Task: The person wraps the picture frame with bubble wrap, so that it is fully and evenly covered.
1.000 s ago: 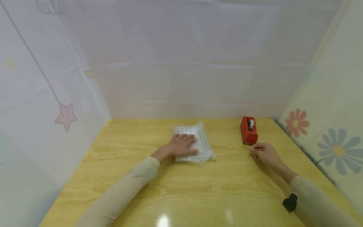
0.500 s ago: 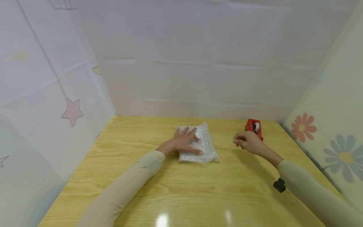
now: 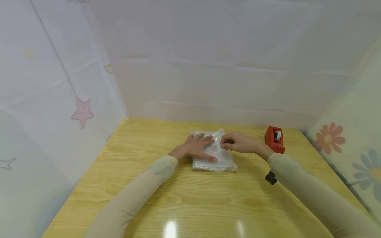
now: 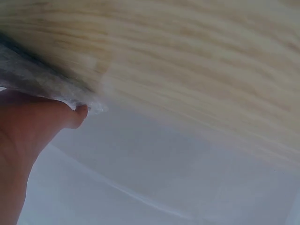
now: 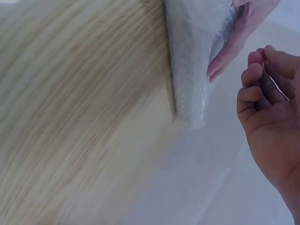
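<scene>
A flat package in clear bubble wrap (image 3: 222, 161) lies on the wooden table. My left hand (image 3: 197, 148) presses on top of it, fingers spread; the left wrist view catches only the thumb (image 4: 65, 115) along the wrapped edge. Over the package's right side hovers my right hand (image 3: 241, 142), thumb and forefinger pinched at the tips. Those fingertips (image 5: 262, 54) came from the tape dispenser; I cannot tell the clear piece of tape apart between them. Also in the right wrist view, the package's side (image 5: 187, 61) stands just left of the right hand.
A red tape dispenser (image 3: 270, 140) with a white roll stands at the table's back right, behind the right forearm. Pale printed sheets (image 3: 190, 89) wall in the back and both sides of the table (image 3: 178, 205). A black device (image 3: 271, 178) hangs at the right sleeve.
My right hand has left the front of the tape dispenser and come left to the package, fingertips still pinched. My left hand stays on the package, its fingers more spread. The head view has shifted slightly.
</scene>
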Demonstrator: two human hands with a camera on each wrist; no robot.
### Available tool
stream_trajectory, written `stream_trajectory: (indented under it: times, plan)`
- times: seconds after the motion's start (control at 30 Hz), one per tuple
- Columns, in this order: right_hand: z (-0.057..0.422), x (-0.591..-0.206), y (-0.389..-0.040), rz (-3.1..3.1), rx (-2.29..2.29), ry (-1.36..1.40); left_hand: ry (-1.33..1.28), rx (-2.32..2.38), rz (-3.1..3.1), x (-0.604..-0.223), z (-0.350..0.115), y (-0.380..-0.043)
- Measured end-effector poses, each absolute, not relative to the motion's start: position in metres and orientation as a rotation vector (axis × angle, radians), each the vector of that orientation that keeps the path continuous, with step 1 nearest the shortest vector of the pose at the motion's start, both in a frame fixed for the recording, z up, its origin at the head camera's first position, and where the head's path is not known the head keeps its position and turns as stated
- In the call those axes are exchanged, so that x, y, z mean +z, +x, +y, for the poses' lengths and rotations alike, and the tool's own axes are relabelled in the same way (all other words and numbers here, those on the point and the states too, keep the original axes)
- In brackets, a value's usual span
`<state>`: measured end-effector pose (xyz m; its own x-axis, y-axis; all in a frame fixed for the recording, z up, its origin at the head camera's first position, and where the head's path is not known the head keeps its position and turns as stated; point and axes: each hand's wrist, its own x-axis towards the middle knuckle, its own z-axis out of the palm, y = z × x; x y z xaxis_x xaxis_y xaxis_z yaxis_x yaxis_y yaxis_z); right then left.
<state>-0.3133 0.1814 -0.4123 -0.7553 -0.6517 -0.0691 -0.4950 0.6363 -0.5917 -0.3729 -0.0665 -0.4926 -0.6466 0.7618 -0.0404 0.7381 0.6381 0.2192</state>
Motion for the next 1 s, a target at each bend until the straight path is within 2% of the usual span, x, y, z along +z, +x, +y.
stream_trajectory:
  times: [0.47,1.0]
  plan:
    - [0.172,-0.452,-0.343,2.432,-0.935,-0.925,1.216,0.324,2.773,-0.492,-0.059,-0.367]
    - [0.142,-0.471,-0.351,2.809,-0.658,-0.765,1.189,0.446,2.729,-0.494,-0.065,-0.371]
